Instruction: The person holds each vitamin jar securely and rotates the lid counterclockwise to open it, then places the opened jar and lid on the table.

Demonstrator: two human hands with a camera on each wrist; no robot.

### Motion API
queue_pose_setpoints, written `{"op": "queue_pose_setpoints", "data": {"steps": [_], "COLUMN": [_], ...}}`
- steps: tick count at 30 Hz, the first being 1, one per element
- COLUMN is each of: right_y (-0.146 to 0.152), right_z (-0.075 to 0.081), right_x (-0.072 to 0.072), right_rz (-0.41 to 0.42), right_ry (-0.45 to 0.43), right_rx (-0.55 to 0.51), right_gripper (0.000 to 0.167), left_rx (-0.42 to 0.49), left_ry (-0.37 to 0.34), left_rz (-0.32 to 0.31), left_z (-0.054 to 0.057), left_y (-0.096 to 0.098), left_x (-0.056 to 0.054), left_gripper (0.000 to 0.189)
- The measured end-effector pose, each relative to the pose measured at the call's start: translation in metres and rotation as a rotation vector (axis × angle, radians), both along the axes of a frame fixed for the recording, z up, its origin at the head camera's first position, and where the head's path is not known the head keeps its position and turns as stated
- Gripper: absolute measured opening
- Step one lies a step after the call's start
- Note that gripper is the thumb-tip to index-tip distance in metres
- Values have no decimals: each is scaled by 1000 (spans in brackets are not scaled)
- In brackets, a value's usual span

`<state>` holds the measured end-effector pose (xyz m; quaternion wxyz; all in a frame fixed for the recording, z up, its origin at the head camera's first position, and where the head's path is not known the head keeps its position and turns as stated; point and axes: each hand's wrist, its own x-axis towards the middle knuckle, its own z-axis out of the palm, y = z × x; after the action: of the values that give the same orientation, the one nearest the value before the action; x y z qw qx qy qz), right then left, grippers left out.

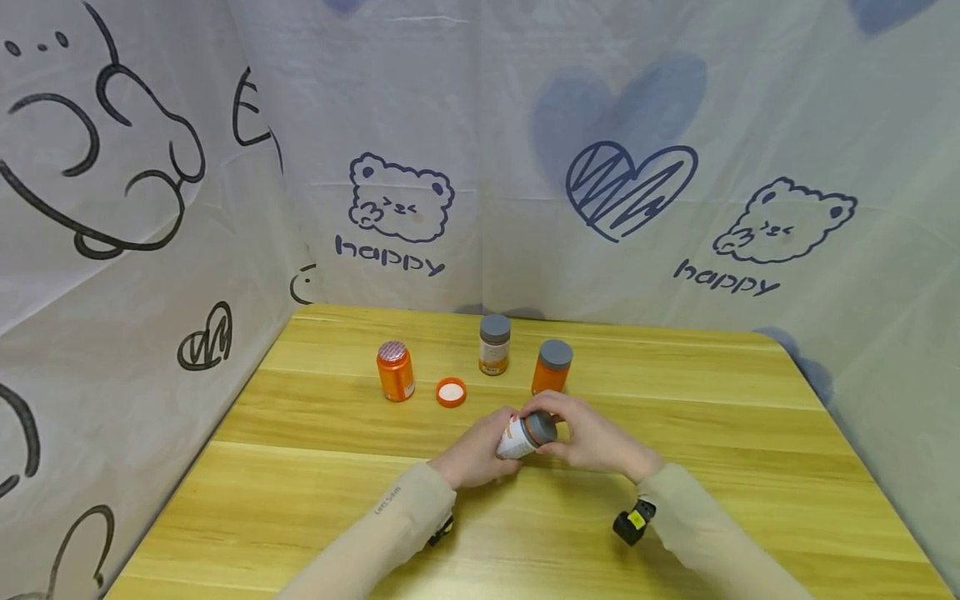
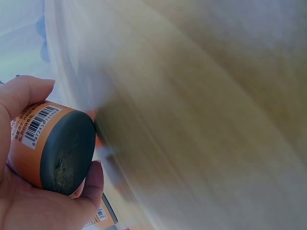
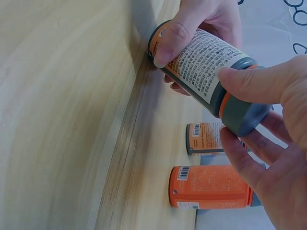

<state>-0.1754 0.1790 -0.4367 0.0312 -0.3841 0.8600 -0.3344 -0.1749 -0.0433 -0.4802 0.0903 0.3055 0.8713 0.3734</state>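
Holding a grey bottle [image 1: 514, 439] at a slant above the wooden surface [image 1: 300, 500], the person in front of me has both hands on it. The left hand [image 1: 474, 450] wraps its body near the base, thumb over the printed label, fingers curled round the other side. The right hand [image 1: 596, 429] has the capped end: its thumb and fingers pinch about the grey cap [image 3: 244, 114], and an orange ring [image 3: 224, 104] shows just below that cap. From the left wrist I see the bottle's dark base, scuffed across the middle, and a barcode beside it; the surface is blurred there, so I can't fairly say how each left fingertip presses on the far side.

Beyond the hands, an orange bottle with a foil-covered top [image 1: 396, 375] stands upright at the left. Just beside it lies a loose orange cap [image 1: 451, 392], white inner face up. Farther back stands a grey-lidded bottle with a pale label [image 1: 494, 350], and nearest the right hand an orange bottle with a grey lid [image 1: 552, 371]. A white cloth [image 1: 517, 108] with doodled hearts and bears hangs behind.
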Motion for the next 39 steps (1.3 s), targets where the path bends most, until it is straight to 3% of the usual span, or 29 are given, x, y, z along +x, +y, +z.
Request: {"op": "queue_pose_setpoints", "data": {"steps": [10,20,30,39], "right_y": [-2,-6,-19,-26], "right_z": [-1,-2,2,5], "right_x": [1,3,5,5], "right_rz": [-27,-118,-338,-448], "right_ry": [20,-5,-163,-198], "right_rx": [12,18,36,54], "right_gripper": [51,43,36,36], "left_rx": [3,-10,-16,-24], "left_ry": [12,15,6,28], "left_rz": [4,3,1,-3], "left_z": [-3,-2,0,0], "left_y": [0,1,2,1], "left_x": [-1,-1,0,2], "left_gripper": [50,54,54,52]}}
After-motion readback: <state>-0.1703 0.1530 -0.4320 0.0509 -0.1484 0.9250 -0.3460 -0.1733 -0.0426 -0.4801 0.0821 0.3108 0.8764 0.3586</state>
